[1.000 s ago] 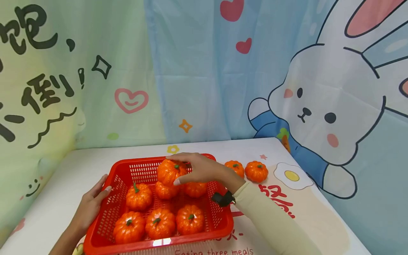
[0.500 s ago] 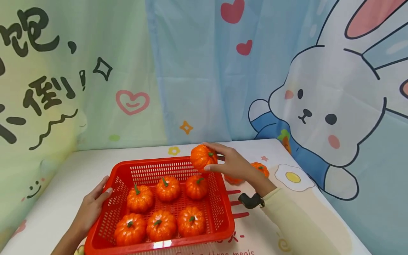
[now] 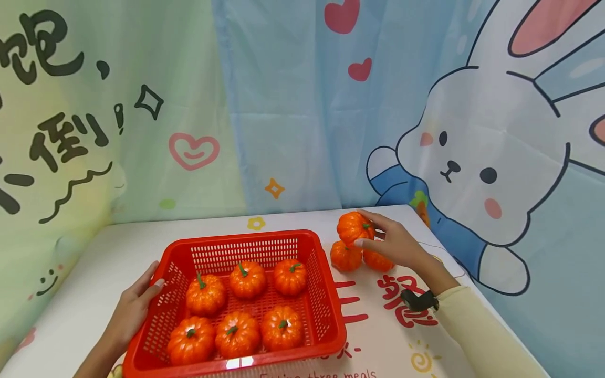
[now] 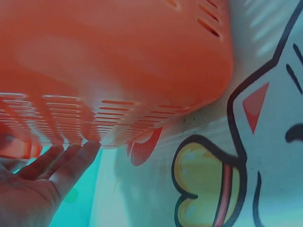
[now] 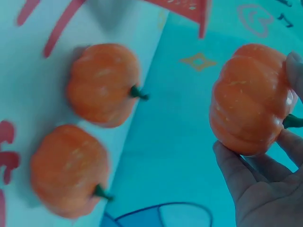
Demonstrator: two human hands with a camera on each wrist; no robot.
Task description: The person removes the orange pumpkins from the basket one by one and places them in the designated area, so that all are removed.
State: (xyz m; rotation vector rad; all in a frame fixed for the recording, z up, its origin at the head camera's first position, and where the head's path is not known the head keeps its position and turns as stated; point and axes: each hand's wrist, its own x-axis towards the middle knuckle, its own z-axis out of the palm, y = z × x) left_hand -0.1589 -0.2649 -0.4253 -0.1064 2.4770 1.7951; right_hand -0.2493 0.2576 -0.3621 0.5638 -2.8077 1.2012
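Note:
In the head view, my right hand (image 3: 394,241) holds a small orange toy pumpkin (image 3: 353,228) with a green stem above two more toy pumpkins, a left one (image 3: 346,257) and a right one (image 3: 378,261). The right wrist view shows the thumb and fingers around the held pumpkin (image 5: 251,101). My left hand (image 3: 132,310) grips the left side of a red perforated plastic basket (image 3: 331,315), thumb over the rim. Its fingertips meet the outer wall in the left wrist view. Several pumpkins sit in two rows inside the basket, among them a front one (image 3: 236,336).
The white printed tabletop (image 3: 123,241) has red lettering and cartoon drawings. A cloth backdrop (image 3: 283,105) with a rabbit picture hangs behind it. Partly hidden by the basket's front left corner is a small yellowish shape (image 3: 116,370).
My right hand has lifted one pumpkin out of the basket and carried it right, over the two pumpkins on the table. My left hand and the basket have stayed in place.

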